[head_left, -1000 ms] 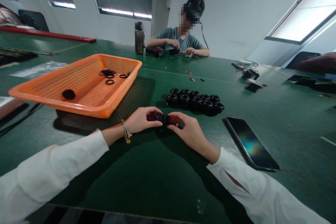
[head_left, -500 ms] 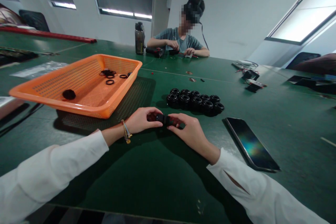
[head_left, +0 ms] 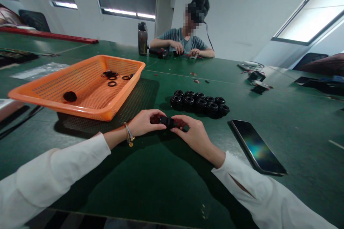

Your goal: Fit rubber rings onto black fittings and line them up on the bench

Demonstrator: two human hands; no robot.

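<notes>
Between my two hands is a small black ribbed part (head_left: 167, 122), held just above the green table (head_left: 150, 186); its exact kind is too dark to make out. The thumb and fingers of my left hand (head_left: 147, 121) pinch its left end. On its right end, my right hand (head_left: 191, 128) is closed, thumb below and fingers above. Fingers cover both ends of the part. Just beyond my hands stand several glossy black ring-shaped parts (head_left: 200, 103), grouped in two rows.
An orange perforated basket (head_left: 107, 114) at left holds black rings (head_left: 112, 83) and a dark round piece (head_left: 70, 96). A phone (head_left: 258, 146) lies right of my right hand. Across the table, a person (head_left: 182, 41) works near a bottle (head_left: 143, 38); electronic parts (head_left: 259, 82) lie at far right.
Almost nothing differs. Both hands keep their grip on the black part at the same spot, with only a very slight shift of the fingers and the view.
</notes>
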